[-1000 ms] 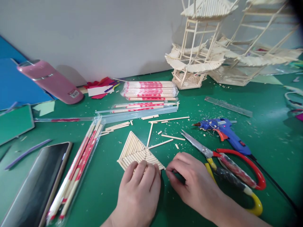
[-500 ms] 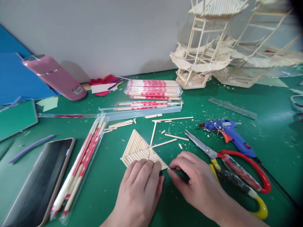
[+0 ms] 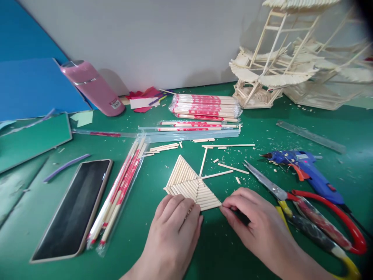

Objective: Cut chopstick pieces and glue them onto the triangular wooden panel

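Observation:
A flat triangular panel of glued wooden sticks (image 3: 189, 182) lies on the green mat (image 3: 145, 233). My left hand (image 3: 175, 231) rests on the panel's near edge, fingers together and pressing down on it. My right hand (image 3: 252, 219) is just right of the panel, fingertips pinched at its right corner; whether a small stick is between them cannot be made out. Loose cut sticks (image 3: 217, 174) lie just beyond the panel.
Scissors (image 3: 309, 212) and a blue glue gun (image 3: 303, 169) lie at the right. A phone (image 3: 74, 208) and wrapped chopsticks (image 3: 121, 190) lie at the left; more packs (image 3: 205, 107), a pink bottle (image 3: 93, 87), a ruler (image 3: 310, 136) and stick-built towers (image 3: 276, 70) stand behind.
The view has shifted, so everything sits further right in the frame. Both hands have stayed at the panel's near edge; the right fingertips remain at its right corner.

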{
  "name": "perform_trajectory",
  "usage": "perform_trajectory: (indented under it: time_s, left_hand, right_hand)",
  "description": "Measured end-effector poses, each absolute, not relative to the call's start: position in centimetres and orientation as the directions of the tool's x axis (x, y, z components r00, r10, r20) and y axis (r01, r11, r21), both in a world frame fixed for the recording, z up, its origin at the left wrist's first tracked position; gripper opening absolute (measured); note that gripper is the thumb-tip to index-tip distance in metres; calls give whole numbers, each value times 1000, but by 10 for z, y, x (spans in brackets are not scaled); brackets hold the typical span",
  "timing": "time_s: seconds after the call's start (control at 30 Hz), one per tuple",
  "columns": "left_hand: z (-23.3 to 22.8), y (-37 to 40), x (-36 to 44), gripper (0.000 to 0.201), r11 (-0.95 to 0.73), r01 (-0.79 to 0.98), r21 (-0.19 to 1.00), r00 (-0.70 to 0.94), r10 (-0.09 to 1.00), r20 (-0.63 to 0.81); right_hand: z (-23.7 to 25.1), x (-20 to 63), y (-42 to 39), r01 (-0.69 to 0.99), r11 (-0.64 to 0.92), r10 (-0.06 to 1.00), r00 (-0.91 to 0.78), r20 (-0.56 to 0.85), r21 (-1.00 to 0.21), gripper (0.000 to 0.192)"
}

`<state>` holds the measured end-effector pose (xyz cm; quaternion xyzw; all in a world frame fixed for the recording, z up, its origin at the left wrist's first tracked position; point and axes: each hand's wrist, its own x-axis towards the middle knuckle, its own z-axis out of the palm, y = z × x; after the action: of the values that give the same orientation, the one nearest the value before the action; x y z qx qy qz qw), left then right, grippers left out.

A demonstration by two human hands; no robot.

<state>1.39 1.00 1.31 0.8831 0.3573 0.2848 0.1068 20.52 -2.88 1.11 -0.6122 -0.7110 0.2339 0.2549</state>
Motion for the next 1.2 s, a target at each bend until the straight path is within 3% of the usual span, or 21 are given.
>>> perform_trajectory:
  time_s: [0.2, 0.33, 0.77, 1.2]
  left_hand:
    - [22, 17, 16, 15, -625, 505, 596, 570, 759, 314]
    - [22, 21, 17, 17, -583, 493, 646, 562, 780, 274]
    - [19, 20, 18, 16, -564, 467, 681, 560, 785, 266]
    - [17, 19, 19, 17, -585, 494, 643, 562, 779, 277]
  right_hand:
    - [11, 205, -30, 743, 138, 990, -112, 82, -655, 11]
    - [11, 204, -29, 728, 146, 989, -111, 96, -670, 10]
    - [10, 204, -29, 731, 142, 990, -98, 102, -668, 9]
    - [11, 204, -30, 740, 111, 994, -83, 74, -663, 10]
